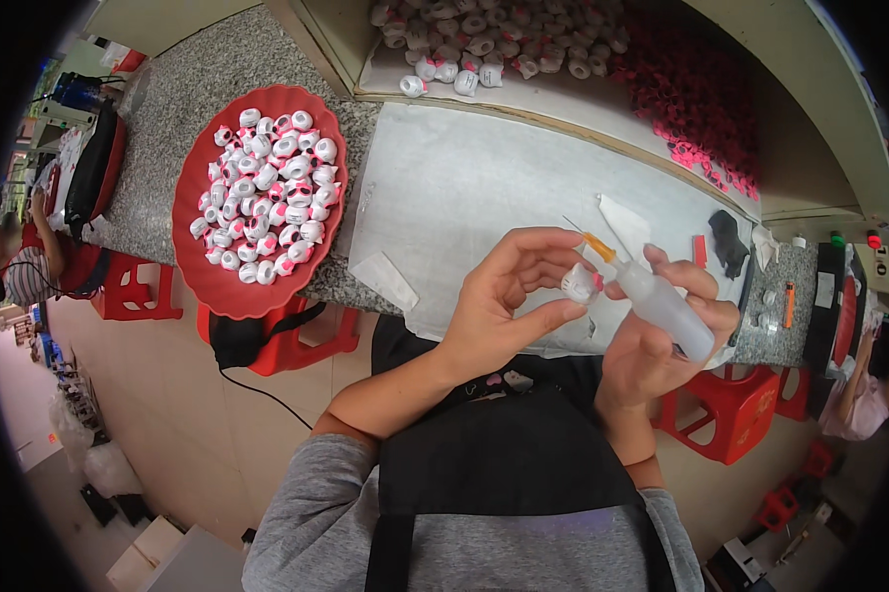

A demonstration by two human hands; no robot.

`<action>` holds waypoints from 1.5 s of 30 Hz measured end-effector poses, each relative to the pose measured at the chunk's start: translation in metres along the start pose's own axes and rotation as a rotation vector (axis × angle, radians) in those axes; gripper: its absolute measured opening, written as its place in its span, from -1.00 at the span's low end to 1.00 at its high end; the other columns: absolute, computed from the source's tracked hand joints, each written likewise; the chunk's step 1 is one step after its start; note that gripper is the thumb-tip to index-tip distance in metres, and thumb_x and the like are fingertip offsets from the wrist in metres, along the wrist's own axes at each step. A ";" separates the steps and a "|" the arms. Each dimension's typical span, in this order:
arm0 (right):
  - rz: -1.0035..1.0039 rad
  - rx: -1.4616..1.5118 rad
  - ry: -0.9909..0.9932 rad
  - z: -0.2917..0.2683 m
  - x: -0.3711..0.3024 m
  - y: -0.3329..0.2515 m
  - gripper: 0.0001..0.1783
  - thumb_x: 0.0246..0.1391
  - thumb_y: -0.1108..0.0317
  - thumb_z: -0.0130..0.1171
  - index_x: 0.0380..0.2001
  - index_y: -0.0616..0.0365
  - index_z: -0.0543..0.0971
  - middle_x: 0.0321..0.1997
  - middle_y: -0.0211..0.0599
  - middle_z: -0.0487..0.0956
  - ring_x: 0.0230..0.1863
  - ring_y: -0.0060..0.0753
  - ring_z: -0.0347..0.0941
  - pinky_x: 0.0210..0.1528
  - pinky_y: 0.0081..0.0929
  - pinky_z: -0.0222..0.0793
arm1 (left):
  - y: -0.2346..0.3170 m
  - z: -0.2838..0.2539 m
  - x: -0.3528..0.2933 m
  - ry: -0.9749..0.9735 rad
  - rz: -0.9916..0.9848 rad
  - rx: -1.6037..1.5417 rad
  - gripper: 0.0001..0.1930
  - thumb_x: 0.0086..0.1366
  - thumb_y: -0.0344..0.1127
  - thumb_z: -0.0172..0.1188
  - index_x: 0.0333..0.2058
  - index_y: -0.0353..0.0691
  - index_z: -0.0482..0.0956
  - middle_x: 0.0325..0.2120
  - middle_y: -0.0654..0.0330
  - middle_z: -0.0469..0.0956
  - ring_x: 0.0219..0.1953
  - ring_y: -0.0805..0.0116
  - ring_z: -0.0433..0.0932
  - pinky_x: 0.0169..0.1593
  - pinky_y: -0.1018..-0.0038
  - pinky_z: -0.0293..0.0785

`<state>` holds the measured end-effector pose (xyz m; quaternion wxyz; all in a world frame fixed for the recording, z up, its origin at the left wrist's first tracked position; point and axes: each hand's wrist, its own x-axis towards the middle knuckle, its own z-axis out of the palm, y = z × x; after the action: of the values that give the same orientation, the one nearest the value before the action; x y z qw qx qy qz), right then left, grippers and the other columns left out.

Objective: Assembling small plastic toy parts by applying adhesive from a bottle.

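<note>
Between the fingers and thumb of my left hand is a small white toy head with a pink piece on its side. My right hand is wrapped round a translucent squeeze bottle. An orange needle tip on the bottle points up and left, just above the toy head. Both hands are over the near edge of a pale work sheet. To the left, a red scalloped tray is heaped with white toy heads bearing pink parts.
A shelf at the back holds a pile of white toy heads and a heap of small pink pieces. A dark cloth and an orange knife lie at the right. Red stools stand below. Other people sit at both sides.
</note>
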<state>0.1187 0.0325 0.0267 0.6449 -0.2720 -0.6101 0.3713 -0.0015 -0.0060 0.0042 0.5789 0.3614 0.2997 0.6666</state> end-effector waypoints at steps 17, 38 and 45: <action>0.097 0.273 0.078 -0.025 0.003 -0.028 -0.63 -0.25 0.25 0.16 -0.44 0.10 0.21 -0.35 -0.39 0.20 -0.45 -0.62 0.12 -0.36 -0.60 0.10 | 0.000 -0.004 0.005 0.011 -0.124 -0.149 -0.61 -0.05 -0.59 0.03 -0.18 -0.31 0.22 -0.25 0.05 0.33 -0.19 0.39 0.35 -0.11 0.53 0.25; -0.161 -0.143 -0.263 -0.026 -0.004 -0.034 -0.50 -0.42 0.29 0.29 -0.40 0.05 0.22 -0.41 -0.38 0.27 -0.60 -0.55 0.24 -0.56 -0.62 0.24 | 0.001 -0.001 0.002 0.020 -0.073 -0.160 -0.64 -0.08 -0.56 0.07 -0.23 -0.31 0.25 -0.26 0.03 0.34 -0.17 0.37 0.33 -0.09 0.49 0.24; -0.155 -0.146 -0.253 -0.027 -0.004 -0.034 -0.50 -0.42 0.28 0.30 -0.40 0.05 0.22 -0.41 -0.37 0.27 -0.61 -0.56 0.24 -0.57 -0.61 0.24 | 0.002 -0.001 0.002 0.021 -0.089 -0.165 -0.64 -0.08 -0.56 0.08 -0.23 -0.31 0.25 -0.26 0.03 0.34 -0.17 0.37 0.33 -0.09 0.49 0.23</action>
<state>0.1501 0.0122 0.0491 0.5681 -0.2214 -0.7310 0.3064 -0.0032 -0.0045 0.0053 0.6328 0.2918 0.2654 0.6663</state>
